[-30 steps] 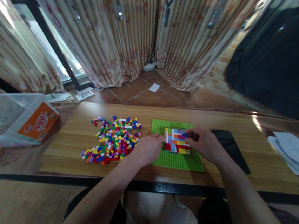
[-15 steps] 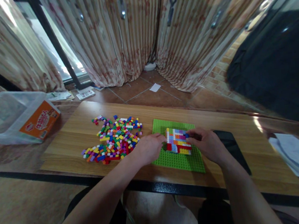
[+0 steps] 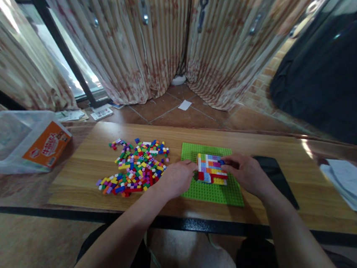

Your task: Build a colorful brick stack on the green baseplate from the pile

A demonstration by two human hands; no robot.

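Observation:
A block of multicoloured toy bricks [image 3: 212, 169] sits on a green studded baseplate [image 3: 214, 196], with red bricks along its near side. My left hand [image 3: 179, 178] is closed at the block's left edge, fingers bent together; whether anything small is pinched there is hidden. At the block's right edge, my right hand [image 3: 243, 170] pinches a small blue brick [image 3: 222, 162] between thumb and fingers, on or just over the top surface. The exact contact is too small to tell.
Loose coloured bricks [image 3: 140, 165] lie heaped on the wooden table [image 3: 78, 177], left of the baseplate. A dark flat tablet-like object [image 3: 275, 177] lies to the right, and white papers [image 3: 355, 184] farther right. A clear plastic bin [image 3: 15, 141] with an orange label stands at far left.
Hardly anything differs. Both hands keep their places at the brick block, and the whole view has shifted slightly.

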